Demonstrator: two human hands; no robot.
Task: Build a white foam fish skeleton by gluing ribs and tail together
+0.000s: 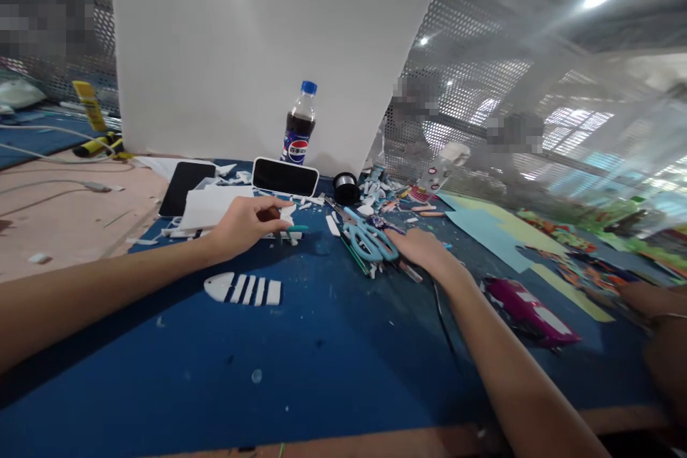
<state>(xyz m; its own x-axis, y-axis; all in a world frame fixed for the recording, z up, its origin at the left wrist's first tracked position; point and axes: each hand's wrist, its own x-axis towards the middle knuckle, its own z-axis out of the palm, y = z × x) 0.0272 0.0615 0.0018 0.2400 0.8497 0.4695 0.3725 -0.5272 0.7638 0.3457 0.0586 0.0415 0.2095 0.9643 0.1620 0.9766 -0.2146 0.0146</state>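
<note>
My left hand (244, 223) rests on the blue mat (322, 343), fingers curled around a thin teal-tipped tool (297, 228) beside white foam scraps (287, 218). My right hand (419, 247) lies closed next to the teal-handled scissors (369, 240), touching their handles; what it grips I cannot make out. A white foam fish shape cut into strips (244, 289) lies on the mat just in front of my left forearm.
A large white foam board (257, 43) stands at the back with a cola bottle (298, 123) before it. Two phones (185, 187) (285, 177), a black tape roll (346, 188), coloured paper sheets (494, 229), a magenta packet (529, 309) and another person's hand (652, 300) surround the work spot.
</note>
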